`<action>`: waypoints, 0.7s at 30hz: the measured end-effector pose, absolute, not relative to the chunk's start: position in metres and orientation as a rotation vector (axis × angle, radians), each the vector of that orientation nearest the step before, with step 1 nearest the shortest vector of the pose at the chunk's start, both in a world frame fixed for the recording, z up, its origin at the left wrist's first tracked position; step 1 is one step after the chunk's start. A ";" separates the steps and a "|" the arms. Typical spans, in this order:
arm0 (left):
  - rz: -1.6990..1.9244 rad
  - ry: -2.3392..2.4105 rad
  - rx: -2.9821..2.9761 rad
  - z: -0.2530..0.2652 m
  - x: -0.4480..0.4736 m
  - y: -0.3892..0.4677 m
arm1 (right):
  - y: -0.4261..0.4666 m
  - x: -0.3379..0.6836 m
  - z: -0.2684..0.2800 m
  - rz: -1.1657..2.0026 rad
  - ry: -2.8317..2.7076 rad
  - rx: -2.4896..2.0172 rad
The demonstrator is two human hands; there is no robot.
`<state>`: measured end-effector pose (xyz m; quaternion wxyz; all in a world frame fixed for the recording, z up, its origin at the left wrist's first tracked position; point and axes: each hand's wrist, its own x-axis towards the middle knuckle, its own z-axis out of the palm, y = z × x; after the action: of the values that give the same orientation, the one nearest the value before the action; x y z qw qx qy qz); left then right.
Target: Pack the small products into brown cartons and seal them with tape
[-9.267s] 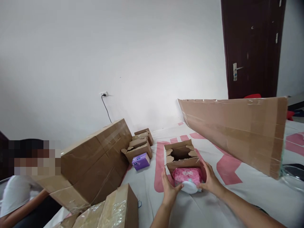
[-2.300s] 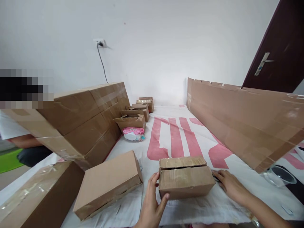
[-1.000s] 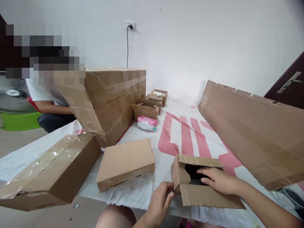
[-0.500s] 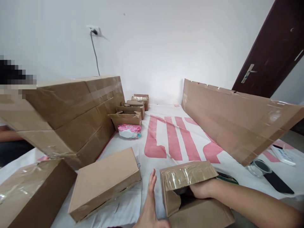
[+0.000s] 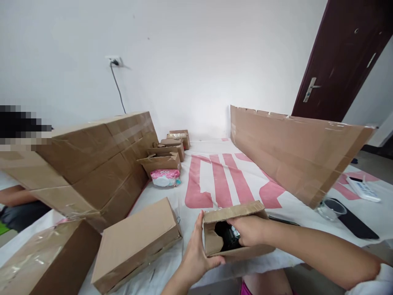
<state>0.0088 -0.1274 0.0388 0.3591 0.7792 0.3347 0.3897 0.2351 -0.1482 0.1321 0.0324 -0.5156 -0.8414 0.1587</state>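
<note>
A small cardboard box (image 5: 211, 237) is tipped so that its opening faces me at the front of the table. My left hand (image 5: 194, 255) grips its left end, with the thumb along the lower edge and the fingers up the side. Through the opening reaches my right hand (image 5: 250, 230), its fingers closed on a black object (image 5: 227, 239) with a pale label. Most of that object is hidden inside, so its kind does not show. Left of my hands lies a closed flat cardboard box (image 5: 138, 239).
A taped box (image 5: 52, 254) stands front left, below a large cardboard structure (image 5: 92, 155). Behind it is part of another person. Small boxes (image 5: 162, 164) and a pink wipes pack (image 5: 166, 178) line the left side. A cardboard panel (image 5: 291, 151), clear cup (image 5: 331, 209) and black phone (image 5: 357, 223) are right.
The box has tilted, turning its opening toward me. My left hand has moved from beside it onto its left end. The black object inside has come into view at my right hand.
</note>
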 end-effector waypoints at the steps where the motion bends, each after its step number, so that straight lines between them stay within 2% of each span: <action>1: 1.006 0.836 1.953 0.041 0.010 -0.125 | -0.152 0.237 0.142 0.422 -2.597 -1.581; 6: 1.042 0.943 1.739 0.042 0.010 -0.116 | -0.165 0.266 0.184 0.222 -2.255 -1.578; 10: 1.055 0.954 1.608 0.045 0.005 -0.113 | -0.163 0.312 0.178 0.147 -1.679 -1.770; 15: 1.142 1.089 1.113 0.064 0.003 -0.101 | -0.163 0.360 0.108 0.224 -1.087 -1.799; 21: 1.078 1.079 0.926 0.076 0.004 -0.089 | -0.188 0.327 0.003 0.511 -1.183 -1.777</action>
<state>0.0037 -0.0894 0.0763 0.6278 0.4040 0.4708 0.4701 0.3270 -0.1877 0.0034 0.4559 -0.7206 -0.4797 0.2070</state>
